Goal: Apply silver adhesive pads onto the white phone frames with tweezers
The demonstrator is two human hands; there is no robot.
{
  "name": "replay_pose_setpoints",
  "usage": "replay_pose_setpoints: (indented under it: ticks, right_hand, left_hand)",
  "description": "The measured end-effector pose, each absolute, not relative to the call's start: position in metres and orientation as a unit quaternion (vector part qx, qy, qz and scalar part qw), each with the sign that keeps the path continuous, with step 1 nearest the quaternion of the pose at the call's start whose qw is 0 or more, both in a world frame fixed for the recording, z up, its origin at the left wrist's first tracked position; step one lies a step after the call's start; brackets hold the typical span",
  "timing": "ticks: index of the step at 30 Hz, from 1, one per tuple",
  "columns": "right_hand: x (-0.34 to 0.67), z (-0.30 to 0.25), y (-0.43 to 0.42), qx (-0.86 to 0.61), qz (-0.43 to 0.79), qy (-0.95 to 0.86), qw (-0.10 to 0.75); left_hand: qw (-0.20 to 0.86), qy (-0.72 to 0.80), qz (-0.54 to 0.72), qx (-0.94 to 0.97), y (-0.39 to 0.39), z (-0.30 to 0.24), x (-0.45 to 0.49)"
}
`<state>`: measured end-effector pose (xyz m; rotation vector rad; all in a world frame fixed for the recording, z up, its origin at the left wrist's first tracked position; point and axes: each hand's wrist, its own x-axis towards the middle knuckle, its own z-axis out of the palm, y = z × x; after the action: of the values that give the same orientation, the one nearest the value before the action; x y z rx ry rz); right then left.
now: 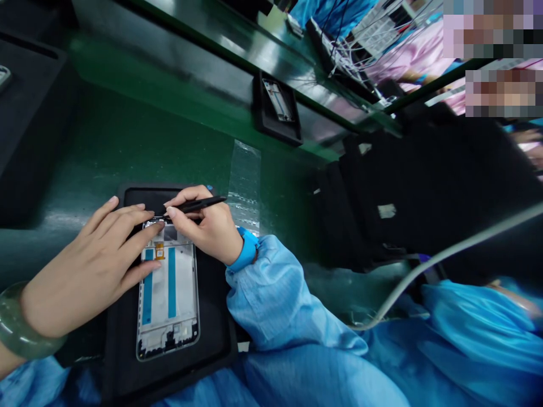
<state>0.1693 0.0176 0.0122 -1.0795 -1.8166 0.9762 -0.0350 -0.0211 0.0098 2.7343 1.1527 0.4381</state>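
Observation:
A phone mid-frame (184, 299) with two blue adhesive strips lies in a black foam tray (216, 328). Near its upper end sits a small orange flex cable (159, 252). My left hand (108, 249) rests over the upper left of the phone frame, fingers stretched out and touching it. Pinched between the fingers of my right hand (207, 223) is a slim black pen-like tool (207, 202). Its tip points at the top edge of the frame, partly hidden by my fingers. Whether it is tweezers or a pry stick I cannot tell.
Another phone frame (278, 100) sits in a small black tray (292, 134) at the back. Black foam trays (382, 186) are stacked at the right, with a pale cable (458, 249) passing in front. A black block (34, 124) stands at left. Co-workers are beyond the green bench (169, 130).

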Motion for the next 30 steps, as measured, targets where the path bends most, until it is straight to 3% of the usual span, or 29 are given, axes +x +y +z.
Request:
replay_pose_setpoints:
  ticks: [9,16,30]
  right_hand:
    - [0.1685,0.0115,0.0169,-0.405,0.274,-0.785,0.379]
    - [0.1663,0.0133,0.019,-0.438,0.354,-0.734,0.381]
    - [0.1693,0.0158,0.0206,-0.456,0.314,-0.744,0.373]
  left_hand:
    - [0.073,0.381,0.14,0.911,-0.0209,0.0095,-0.0354]
    - [0.058,0.372,0.145,0.915,-0.0214,0.0097,-0.0354]
    - [0.067,0.383,0.137,0.911,-0.0209,0.0108,-0.036]
